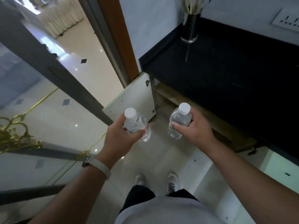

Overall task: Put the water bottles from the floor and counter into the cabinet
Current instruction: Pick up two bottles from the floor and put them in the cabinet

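Head view: the left hand (119,136) gripped the left bottle (137,125) and the right hand (195,131) gripped the right bottle (178,123). Both were upright above the floor (161,156), before the open cabinet (174,97) under the tabletop (226,70). Crouching low and standing them deep inside seemed wisest.

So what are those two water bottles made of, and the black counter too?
The left bottle and right bottle look like thin clear plastic: you see through them, and the sides are ribbed. Their caps seem matte white plastic. The counter looks like polished dark stone, perhaps granite, since the vase reflects faintly in it; it could be laminate.
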Demonstrator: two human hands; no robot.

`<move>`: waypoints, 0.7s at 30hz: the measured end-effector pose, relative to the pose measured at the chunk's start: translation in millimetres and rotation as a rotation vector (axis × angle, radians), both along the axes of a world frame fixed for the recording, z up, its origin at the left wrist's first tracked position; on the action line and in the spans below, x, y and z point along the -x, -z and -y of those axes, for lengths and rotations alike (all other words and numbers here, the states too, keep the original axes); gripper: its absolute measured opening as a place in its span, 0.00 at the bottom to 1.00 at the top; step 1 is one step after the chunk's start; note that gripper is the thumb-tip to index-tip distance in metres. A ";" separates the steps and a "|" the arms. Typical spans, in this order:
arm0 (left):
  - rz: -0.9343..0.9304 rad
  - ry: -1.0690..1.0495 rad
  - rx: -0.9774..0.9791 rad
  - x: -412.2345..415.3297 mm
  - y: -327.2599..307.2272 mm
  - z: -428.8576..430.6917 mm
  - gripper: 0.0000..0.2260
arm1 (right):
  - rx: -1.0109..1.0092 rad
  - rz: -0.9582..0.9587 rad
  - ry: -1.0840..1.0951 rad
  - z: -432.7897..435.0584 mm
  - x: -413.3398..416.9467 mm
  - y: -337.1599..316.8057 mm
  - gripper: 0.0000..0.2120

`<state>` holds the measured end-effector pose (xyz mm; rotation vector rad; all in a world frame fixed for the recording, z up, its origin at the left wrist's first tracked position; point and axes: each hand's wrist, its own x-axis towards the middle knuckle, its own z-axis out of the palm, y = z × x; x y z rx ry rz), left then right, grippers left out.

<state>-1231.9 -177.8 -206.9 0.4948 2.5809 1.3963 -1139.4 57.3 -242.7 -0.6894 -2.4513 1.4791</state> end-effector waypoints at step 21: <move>0.308 0.468 0.094 193.2 98.3 -72.5 0.22 | -0.073 0.349 0.421 7.1 103.6 44.0 0.28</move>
